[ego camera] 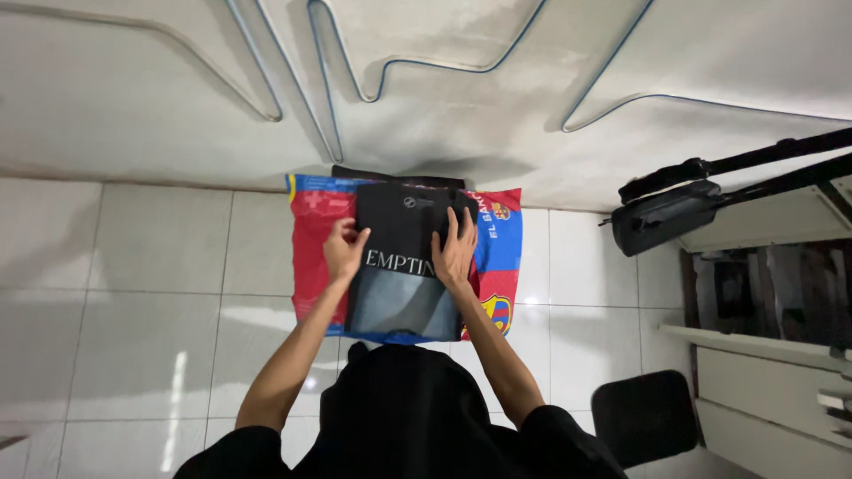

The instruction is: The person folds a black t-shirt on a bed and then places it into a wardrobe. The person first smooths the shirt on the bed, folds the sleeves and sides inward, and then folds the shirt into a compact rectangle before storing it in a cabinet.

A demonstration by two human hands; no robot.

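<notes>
A folded black shirt with white lettering and a grey printed panel lies on a red and blue cloth spread on the white tiled floor. My left hand rests on the shirt's left edge with its fingers curled over the fabric. Flat on the shirt's right side lies my right hand, fingers spread and pointing away from me. Both forearms reach forward from my black sleeves.
A white wall with raised curved mouldings rises just behind the cloth. A black bag hangs from a dark rail at the right. Below it are white shelves and a black square seat.
</notes>
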